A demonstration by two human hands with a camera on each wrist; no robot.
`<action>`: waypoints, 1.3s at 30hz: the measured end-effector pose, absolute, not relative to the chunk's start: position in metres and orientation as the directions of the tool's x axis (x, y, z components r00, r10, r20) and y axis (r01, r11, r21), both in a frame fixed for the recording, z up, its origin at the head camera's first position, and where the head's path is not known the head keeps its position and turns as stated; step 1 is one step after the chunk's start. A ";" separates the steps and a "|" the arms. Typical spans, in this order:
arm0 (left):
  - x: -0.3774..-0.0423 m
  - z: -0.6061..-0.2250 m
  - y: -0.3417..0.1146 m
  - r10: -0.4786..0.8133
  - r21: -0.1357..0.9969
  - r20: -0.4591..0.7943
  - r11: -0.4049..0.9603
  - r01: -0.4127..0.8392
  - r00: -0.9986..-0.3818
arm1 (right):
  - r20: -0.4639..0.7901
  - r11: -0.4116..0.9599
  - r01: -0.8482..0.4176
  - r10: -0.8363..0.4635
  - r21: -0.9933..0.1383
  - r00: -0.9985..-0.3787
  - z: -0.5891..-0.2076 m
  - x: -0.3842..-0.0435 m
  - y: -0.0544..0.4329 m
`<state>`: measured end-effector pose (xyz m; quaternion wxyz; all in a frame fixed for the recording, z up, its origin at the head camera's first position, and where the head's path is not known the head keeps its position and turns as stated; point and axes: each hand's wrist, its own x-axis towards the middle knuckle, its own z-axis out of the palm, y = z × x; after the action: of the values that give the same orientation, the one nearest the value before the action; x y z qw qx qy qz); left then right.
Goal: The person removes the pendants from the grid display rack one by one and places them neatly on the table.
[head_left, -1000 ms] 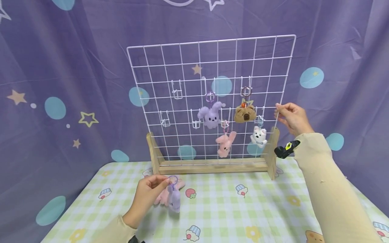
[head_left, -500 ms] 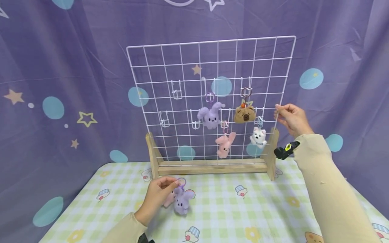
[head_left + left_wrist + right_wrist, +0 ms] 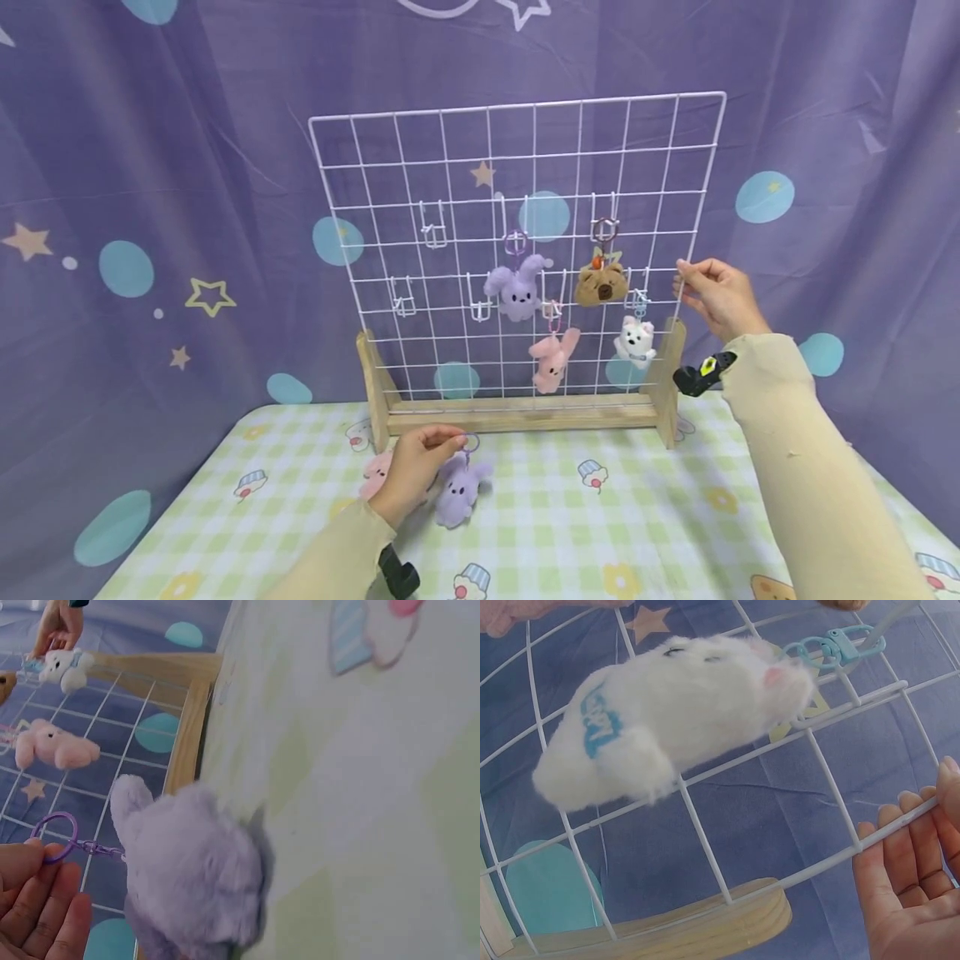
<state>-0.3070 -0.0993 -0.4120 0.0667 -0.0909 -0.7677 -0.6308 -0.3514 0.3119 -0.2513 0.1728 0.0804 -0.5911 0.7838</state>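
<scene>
My left hand (image 3: pixel 420 462) pinches the purple ring (image 3: pixel 76 829) of a purple plush bunny keychain (image 3: pixel 457 492). The plush hangs just above or against the tablecloth; I cannot tell which. Behind that hand lies a pink plush (image 3: pixel 377 473), partly hidden. My right hand (image 3: pixel 723 298) grips the right edge wire of a white wire grid rack (image 3: pixel 517 107) between thumb and fingers. Closest to it hangs a white plush keychain (image 3: pixel 682 712) on a blue clasp. Also on the rack hang a purple bunny (image 3: pixel 519 293), a pink bunny (image 3: pixel 551 367) and a brown bear-like head (image 3: pixel 602 286).
A wooden base (image 3: pixel 517 418) holds the rack upright at the table's back. Bare white hooks, such as the upper left hook (image 3: pixel 433 237) and a lower middle hook (image 3: pixel 481 311), sit on the grid. A green checked tablecloth (image 3: pixel 555 533) covers the table; a purple curtain (image 3: pixel 187 167) hangs behind.
My left hand has moved right with the purple bunny keychain, away from the pink plush on the table. The right hand keeps its grip on the rack's edge.
</scene>
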 end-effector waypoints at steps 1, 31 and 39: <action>-0.309 -0.413 -0.099 0.055 0.960 0.215 0.174 0.221 -0.975 | 0.332 -0.239 -0.367 0.175 -0.899 -0.927 -0.252 -0.352 0.312; -0.335 -0.415 -0.102 0.011 0.928 0.235 0.296 0.228 -0.972 | 0.335 -0.219 -0.371 0.187 -0.902 -0.924 -0.255 -0.351 0.312; -0.332 -0.381 -0.096 0.032 0.916 0.298 0.272 0.295 -0.954 | 0.336 -0.221 -0.373 0.185 -0.901 -0.923 -0.255 -0.352 0.313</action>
<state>-0.3316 -0.0961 -0.3807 0.1104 -0.1036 -0.7897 -0.5945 -0.3522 0.3130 -0.2546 0.1795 0.0783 -0.5975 0.7776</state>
